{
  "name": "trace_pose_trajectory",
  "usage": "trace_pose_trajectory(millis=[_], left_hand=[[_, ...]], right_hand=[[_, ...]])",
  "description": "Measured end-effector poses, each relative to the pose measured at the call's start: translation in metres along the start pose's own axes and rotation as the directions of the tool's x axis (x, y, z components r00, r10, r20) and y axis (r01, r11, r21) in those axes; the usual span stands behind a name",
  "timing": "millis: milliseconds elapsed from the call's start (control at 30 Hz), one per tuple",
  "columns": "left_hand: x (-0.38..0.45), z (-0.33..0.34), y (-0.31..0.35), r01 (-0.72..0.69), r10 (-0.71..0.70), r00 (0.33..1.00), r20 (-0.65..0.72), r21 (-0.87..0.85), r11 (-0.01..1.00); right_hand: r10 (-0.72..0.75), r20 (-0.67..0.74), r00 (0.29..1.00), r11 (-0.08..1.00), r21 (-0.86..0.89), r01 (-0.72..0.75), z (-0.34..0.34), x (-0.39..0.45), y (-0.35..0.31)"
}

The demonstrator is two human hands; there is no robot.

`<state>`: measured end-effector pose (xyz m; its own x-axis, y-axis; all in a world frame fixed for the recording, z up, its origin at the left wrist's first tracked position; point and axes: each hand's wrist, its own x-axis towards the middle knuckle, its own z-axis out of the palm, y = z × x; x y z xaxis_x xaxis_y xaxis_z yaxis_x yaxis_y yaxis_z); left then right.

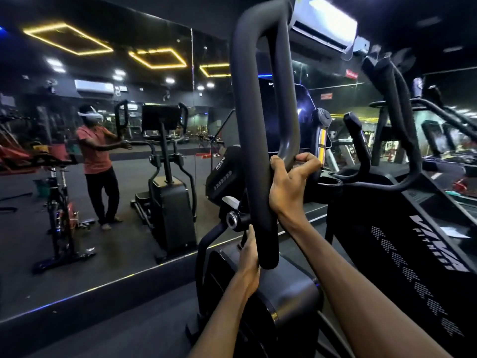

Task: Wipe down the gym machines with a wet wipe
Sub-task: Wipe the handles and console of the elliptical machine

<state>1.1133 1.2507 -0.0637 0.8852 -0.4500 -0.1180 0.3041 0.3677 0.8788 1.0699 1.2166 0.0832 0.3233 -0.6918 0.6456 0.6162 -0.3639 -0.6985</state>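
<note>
A black looped handle bar [260, 104] of an elliptical machine rises right in front of me. My right hand [289, 184] grips the inner bend of the loop, fingers curled around it. My left hand [249, 259] clasps the lower end of the same bar from the left. No wet wipe shows in either hand; the palms are hidden against the bar. The machine's dark drive housing [291, 298] sits below my arms.
A wall mirror [103, 151] on the left reflects a person in a red shirt, the elliptical and a spin bike. A black stair-climber body [402, 241] with curved rails stands close on the right. An air conditioner [325, 24] hangs overhead.
</note>
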Motion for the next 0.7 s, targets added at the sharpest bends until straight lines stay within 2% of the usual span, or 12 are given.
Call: trace_pose_trajectory(millis=[133,233,400,567,700], left_hand=[[-0.042,-0.005,-0.010,-0.072,0.072,0.997,-0.004,0.053,0.996],[-0.072,0.006,-0.001,-0.223,0.225,0.974,-0.032,0.044,0.974],[-0.100,0.036,0.029,-0.357,0.346,0.922,-0.176,-0.036,0.933],[-0.100,0.053,0.055,-0.426,0.467,0.836,-0.288,0.195,0.883],[-0.107,0.056,0.062,-0.446,0.544,0.774,-0.324,0.331,0.831]], right_hand=[[0.024,-0.002,1.000,1.000,-0.013,-0.024,0.000,-0.003,-0.006],[0.063,0.021,0.998,0.998,0.016,-0.063,-0.001,-0.006,-0.007],[0.065,0.050,0.997,0.996,-0.061,-0.062,-0.003,-0.010,-0.012],[0.127,0.179,0.976,0.964,-0.254,-0.079,-0.014,-0.011,-0.019],[0.134,0.282,0.950,0.957,-0.286,-0.050,-0.026,-0.010,-0.022]])
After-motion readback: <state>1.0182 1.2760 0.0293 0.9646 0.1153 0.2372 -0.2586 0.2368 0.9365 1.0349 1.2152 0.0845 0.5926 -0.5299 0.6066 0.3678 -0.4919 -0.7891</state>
